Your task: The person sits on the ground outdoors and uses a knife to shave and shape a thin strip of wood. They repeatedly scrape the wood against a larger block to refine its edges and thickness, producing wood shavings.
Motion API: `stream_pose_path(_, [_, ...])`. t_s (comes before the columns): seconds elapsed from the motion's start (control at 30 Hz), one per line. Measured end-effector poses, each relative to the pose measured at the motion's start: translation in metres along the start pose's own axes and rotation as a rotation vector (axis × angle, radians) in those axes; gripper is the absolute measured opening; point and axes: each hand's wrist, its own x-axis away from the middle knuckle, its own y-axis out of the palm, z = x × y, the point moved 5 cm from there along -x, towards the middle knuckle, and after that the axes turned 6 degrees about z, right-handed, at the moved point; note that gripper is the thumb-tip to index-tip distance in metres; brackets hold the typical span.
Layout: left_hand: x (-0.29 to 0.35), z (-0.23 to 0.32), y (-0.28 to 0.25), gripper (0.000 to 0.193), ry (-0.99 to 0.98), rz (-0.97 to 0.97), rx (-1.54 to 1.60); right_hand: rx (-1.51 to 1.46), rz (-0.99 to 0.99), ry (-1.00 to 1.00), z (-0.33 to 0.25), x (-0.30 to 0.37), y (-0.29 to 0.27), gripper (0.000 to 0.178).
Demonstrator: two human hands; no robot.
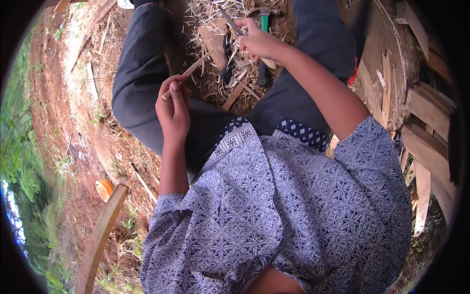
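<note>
My left hand is closed around the lower end of a thin wooden stick, which slants up and to the right. In my right hand is a knife. Its dark narrow blade points up and left, and the pale butt of its handle shows below the fist. Blade and stick are apart. Between my legs lies a wooden block among pale shavings, just beyond the stick's tip. A claw hammer with a green and black handle lies on the ground, partly behind my right hand.
Wood shavings cover the ground between my legs. Several planks and offcuts are piled at the right. At the lower left stands a curved wooden beam, near an orange object. Green plants edge the bare earth.
</note>
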Motion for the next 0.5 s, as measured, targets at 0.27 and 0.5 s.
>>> stream_pose_path(0.27, [0.000, 0.000, 0.015, 0.031, 0.026, -0.049, -0.045, 0.410, 0.013, -0.238, 0.026, -0.030, 0.015, 0.027])
stream_pose_path(0.5, [0.000, -0.001, 0.022, 0.027, 0.073, -0.068, -0.156, 0.497, 0.007, -0.320, 0.028, -0.029, 0.029, 0.022])
